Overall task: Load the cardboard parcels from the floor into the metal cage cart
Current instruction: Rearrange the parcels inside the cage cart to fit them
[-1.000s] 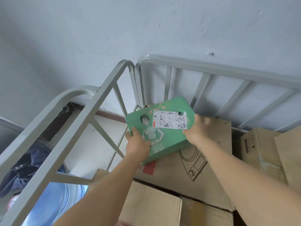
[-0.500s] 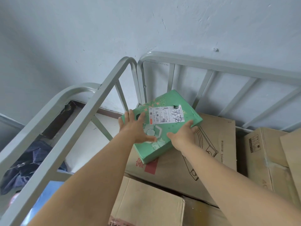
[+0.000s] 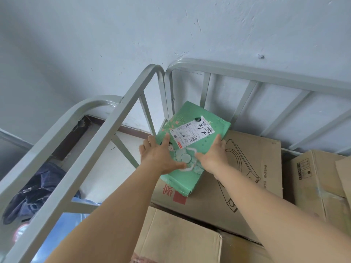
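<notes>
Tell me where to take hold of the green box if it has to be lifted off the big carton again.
Grip the green box by its two long side edges, coming from above, one hand per side. It lies flat on the big carton, tucked into the cage corner, so only its near sides, where the left hand and right hand rest, look reachable.

Wall (image 3: 133, 44): pale blue-grey plaster, scuffed and nicked, rising beyond and above the hands. Small dark knob or screw (image 3: 261, 56) set in it, up and to the right of the hands. Skirting strip (image 3: 131, 130): dark brown, at the wall's foot, left of the hands. Floor (image 3: 106, 168): light, plain, to their left. Dark checked cloth (image 3: 36, 188): crumpled in a heap, well to the left and nearer than the hands. Pale blue object (image 3: 62, 224): below the cloth, blurred, kind unclear.
</notes>
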`<act>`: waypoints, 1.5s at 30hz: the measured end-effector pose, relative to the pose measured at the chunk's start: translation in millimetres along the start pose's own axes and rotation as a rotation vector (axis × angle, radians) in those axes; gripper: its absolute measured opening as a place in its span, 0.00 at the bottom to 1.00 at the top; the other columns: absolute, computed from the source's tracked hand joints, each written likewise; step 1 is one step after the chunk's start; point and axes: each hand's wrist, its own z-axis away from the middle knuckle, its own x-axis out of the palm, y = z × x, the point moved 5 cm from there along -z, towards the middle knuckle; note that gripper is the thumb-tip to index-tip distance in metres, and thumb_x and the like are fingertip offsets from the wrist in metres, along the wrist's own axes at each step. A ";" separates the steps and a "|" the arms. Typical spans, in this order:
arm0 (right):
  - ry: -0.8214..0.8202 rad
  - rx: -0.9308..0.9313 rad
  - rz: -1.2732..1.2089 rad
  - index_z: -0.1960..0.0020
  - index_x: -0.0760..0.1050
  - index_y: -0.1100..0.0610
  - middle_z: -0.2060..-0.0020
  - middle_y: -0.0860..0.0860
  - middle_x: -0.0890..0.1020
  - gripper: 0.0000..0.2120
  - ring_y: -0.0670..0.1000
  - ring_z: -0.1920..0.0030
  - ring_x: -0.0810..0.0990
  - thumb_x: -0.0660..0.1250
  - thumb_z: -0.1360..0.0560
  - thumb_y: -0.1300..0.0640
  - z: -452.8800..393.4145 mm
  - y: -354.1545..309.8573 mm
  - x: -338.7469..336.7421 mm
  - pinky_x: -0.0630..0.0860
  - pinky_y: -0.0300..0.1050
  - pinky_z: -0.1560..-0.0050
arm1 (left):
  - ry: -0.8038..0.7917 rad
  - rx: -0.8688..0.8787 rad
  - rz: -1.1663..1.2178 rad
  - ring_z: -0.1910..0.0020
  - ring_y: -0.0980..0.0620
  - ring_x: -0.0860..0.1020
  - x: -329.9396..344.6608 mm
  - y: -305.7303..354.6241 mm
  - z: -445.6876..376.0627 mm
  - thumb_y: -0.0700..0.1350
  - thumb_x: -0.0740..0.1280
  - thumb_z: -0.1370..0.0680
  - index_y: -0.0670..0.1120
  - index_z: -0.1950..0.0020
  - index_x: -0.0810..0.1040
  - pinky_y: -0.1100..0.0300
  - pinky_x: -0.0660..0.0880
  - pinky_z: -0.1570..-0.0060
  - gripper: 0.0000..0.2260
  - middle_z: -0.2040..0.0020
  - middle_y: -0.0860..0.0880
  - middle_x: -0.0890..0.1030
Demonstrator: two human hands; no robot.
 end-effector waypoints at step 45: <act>0.520 -0.187 0.348 0.22 0.53 0.58 0.23 0.53 0.57 0.32 0.53 0.24 0.55 0.59 0.20 0.45 271.0 24.8 -312.2 0.56 0.49 0.26 | 0.201 0.630 0.439 0.25 0.47 0.60 -127.2 245.0 259.2 0.59 0.58 0.20 0.47 0.21 0.53 0.50 0.63 0.31 0.32 0.22 0.48 0.59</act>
